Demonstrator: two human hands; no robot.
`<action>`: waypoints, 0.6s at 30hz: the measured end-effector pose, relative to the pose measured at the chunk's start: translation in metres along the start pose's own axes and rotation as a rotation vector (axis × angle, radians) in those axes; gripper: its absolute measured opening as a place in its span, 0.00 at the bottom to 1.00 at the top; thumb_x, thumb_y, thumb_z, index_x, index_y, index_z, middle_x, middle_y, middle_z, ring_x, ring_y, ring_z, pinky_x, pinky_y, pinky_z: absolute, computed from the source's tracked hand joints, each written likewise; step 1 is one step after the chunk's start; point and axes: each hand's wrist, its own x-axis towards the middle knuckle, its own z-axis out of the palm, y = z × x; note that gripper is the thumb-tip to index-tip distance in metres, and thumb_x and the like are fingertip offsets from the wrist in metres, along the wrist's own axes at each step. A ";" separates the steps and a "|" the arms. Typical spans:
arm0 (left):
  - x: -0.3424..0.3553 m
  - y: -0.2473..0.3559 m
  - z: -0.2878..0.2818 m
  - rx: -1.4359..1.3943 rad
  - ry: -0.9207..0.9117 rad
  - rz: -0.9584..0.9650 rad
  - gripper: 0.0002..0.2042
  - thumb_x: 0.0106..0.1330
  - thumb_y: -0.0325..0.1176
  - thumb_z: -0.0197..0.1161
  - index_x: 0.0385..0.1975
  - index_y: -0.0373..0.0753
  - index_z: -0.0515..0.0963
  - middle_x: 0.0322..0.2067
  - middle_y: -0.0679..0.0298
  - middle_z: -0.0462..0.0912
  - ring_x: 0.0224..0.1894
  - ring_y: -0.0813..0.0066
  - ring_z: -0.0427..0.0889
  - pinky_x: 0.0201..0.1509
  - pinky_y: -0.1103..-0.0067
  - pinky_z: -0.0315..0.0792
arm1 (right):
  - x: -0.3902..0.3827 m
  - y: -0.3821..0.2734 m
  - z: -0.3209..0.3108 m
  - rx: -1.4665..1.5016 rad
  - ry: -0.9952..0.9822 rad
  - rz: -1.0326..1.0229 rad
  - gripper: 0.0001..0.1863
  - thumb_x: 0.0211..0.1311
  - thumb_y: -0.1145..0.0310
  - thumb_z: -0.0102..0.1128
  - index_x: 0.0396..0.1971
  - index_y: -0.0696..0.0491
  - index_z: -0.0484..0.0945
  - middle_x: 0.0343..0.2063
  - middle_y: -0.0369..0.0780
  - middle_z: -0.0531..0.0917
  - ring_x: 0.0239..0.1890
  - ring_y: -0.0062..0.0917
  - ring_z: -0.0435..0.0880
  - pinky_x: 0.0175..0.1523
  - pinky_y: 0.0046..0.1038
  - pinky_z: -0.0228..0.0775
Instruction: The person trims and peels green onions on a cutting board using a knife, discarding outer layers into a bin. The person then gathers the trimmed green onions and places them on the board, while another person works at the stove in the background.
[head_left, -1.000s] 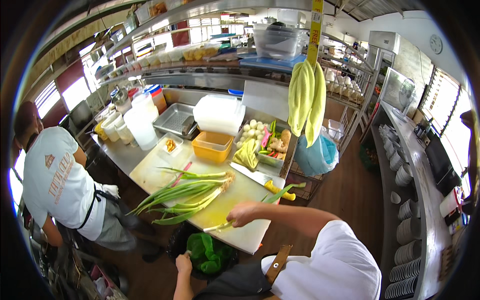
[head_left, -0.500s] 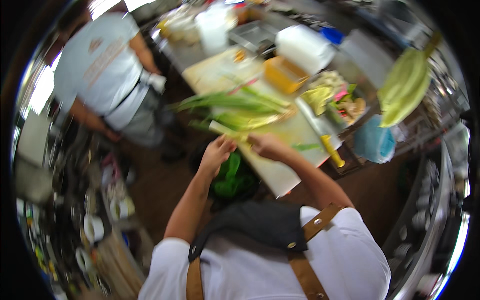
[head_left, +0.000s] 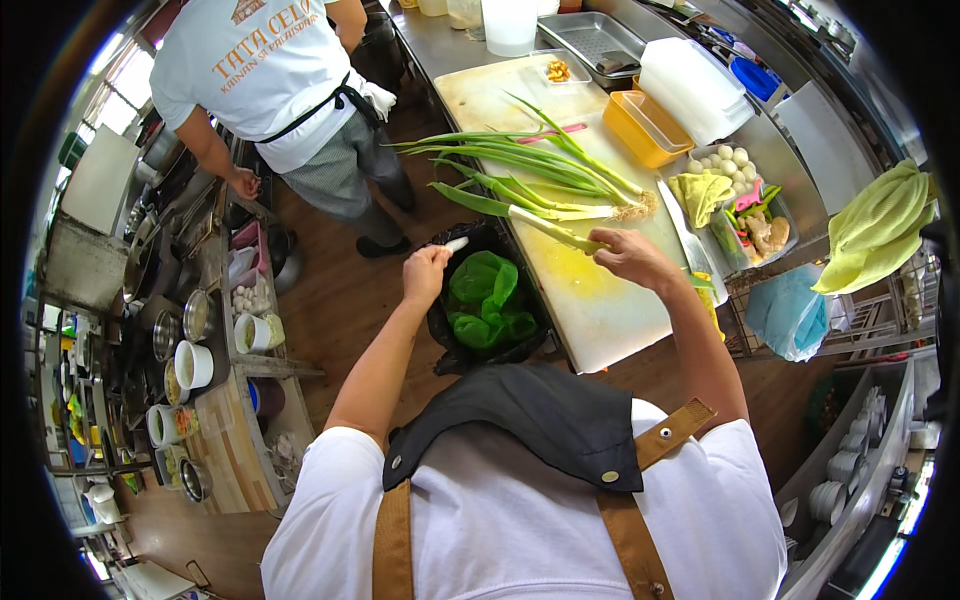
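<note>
Green and white, spread in a loose fan on the cutting board (head_left: 600, 315): a bunch of scallions (head_left: 560, 180), with leaf tips out past the left edge and shaggy roots to the right. Gripping one separate stalk (head_left: 557, 231) by its near end in the right hand (head_left: 636, 258), fingers closed on it, just in front of the bunch. Cannot tell whether touching the board there. Pinching a short white piece (head_left: 457, 243) in the left hand (head_left: 427, 272), at the far left rim of the bin (head_left: 442, 335) — black-lined, beside the board, with a green bag (head_left: 488, 300) inside. Cannot tell the full length of that piece, partly covered by the fingers. Both hands well apart, with bare forearms below white sleeves.

To the right of the roots, a knife (head_left: 684, 222), with its yellow handle partly behind the right forearm. Beyond the board, a yellow tub (head_left: 655, 150) and a white box (head_left: 695, 90); nearer on the right, a yellow-green cloth (head_left: 700, 195) beside white balls (head_left: 727, 165) and ginger (head_left: 770, 235). Hanging farther right, a towel (head_left: 880, 225) — above a blue bag (head_left: 790, 312). At upper left, a co-worker (head_left: 270, 80) in a white shirt, turned away.
</note>
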 end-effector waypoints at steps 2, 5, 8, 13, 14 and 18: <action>-0.005 -0.023 0.026 0.200 -0.002 0.105 0.16 0.70 0.47 0.57 0.36 0.41 0.85 0.35 0.52 0.83 0.41 0.51 0.83 0.47 0.60 0.75 | 0.004 0.015 -0.003 0.024 0.048 -0.083 0.18 0.64 0.59 0.52 0.47 0.55 0.80 0.28 0.48 0.84 0.31 0.41 0.84 0.41 0.39 0.76; -0.010 -0.013 0.047 0.452 -0.108 0.086 0.20 0.69 0.48 0.54 0.33 0.39 0.86 0.41 0.54 0.80 0.47 0.53 0.81 0.51 0.57 0.72 | 0.005 -0.004 -0.014 0.264 -0.132 0.147 0.17 0.69 0.56 0.49 0.44 0.53 0.80 0.20 0.39 0.78 0.22 0.25 0.78 0.31 0.30 0.74; -0.007 -0.003 0.052 0.630 -0.211 0.172 0.12 0.65 0.41 0.60 0.38 0.42 0.87 0.36 0.60 0.79 0.46 0.58 0.80 0.50 0.59 0.72 | 0.016 0.004 0.005 0.374 -0.108 0.022 0.18 0.73 0.54 0.46 0.41 0.51 0.80 0.17 0.33 0.71 0.19 0.15 0.71 0.26 0.23 0.68; -0.005 0.000 0.047 0.274 -0.197 0.331 0.16 0.56 0.35 0.72 0.45 0.43 0.86 0.36 0.61 0.82 0.39 0.64 0.83 0.45 0.71 0.76 | 0.032 -0.005 0.018 0.423 -0.095 0.028 0.19 0.73 0.52 0.49 0.45 0.52 0.78 0.19 0.36 0.74 0.22 0.19 0.74 0.30 0.25 0.71; -0.004 0.012 0.040 0.125 -0.254 0.352 0.17 0.56 0.36 0.74 0.46 0.42 0.85 0.36 0.62 0.83 0.38 0.68 0.84 0.45 0.74 0.76 | 0.036 -0.005 0.023 0.439 -0.083 0.040 0.19 0.72 0.51 0.50 0.46 0.52 0.77 0.21 0.37 0.76 0.24 0.21 0.76 0.32 0.27 0.72; -0.012 0.084 0.015 -0.802 -0.466 -0.105 0.18 0.65 0.42 0.69 0.49 0.38 0.82 0.35 0.68 0.84 0.36 0.80 0.82 0.44 0.82 0.75 | 0.047 -0.014 0.046 0.264 0.050 -0.129 0.24 0.69 0.48 0.56 0.49 0.55 0.73 0.39 0.51 0.84 0.44 0.44 0.82 0.49 0.42 0.71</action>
